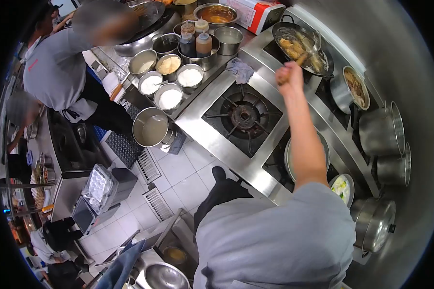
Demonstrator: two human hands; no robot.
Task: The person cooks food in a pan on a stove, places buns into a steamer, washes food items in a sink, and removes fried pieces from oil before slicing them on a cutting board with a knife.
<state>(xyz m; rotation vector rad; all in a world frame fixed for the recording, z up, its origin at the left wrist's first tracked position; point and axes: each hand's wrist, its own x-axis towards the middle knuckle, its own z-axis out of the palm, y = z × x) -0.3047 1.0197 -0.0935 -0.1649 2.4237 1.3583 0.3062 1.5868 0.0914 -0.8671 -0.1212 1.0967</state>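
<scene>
Right hand (289, 77): gripping utensil (302, 59), at 7 o'clock of pan (280, 32)
Food (292, 49): lying in pan
Cloth (239, 70): resting at pan's 8 o'clock
Left hand: cannot tell

The steel stove (197, 130) bears a dark wok (329, 66), a crumpled grey cloth (240, 70) and metal pots (380, 132).

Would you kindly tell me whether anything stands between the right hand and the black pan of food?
Nothing visible does: the right hand grips a wooden handle that points over the black pan, and no other pot or tool shows between them.
</scene>
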